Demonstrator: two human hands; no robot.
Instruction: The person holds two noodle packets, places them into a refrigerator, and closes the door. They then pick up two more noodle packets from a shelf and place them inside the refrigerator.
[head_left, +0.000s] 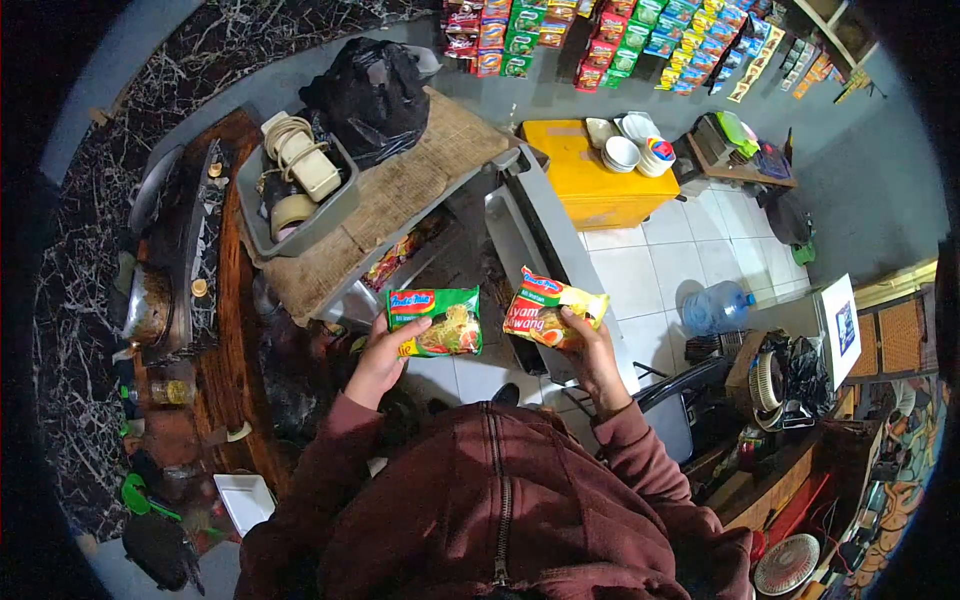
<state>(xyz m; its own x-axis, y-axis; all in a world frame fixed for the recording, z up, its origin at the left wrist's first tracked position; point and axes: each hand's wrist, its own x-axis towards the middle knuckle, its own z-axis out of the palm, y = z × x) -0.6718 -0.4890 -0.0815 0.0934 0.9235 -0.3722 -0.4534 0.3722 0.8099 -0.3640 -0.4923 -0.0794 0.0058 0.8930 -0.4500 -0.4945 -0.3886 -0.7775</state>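
My left hand (385,355) is closed on the lower left side of a green noodle packet (447,324). My right hand (590,355) grips a red and yellow noodle packet (548,312) at its right side, thumb on the front. Both packets are held up with their printed faces showing, side by side with a gap between them. Behind them an open grey drawer (520,240) juts out beside a brown-topped table (380,200).
A grey bin (328,215) holding a white device and a black plastic bag (370,95) sit on the tabletop. Bowls (621,153) stand on a yellow box (570,190). A water bottle (712,308) lies on the tiled floor; a dark chair (668,425) is at my right.
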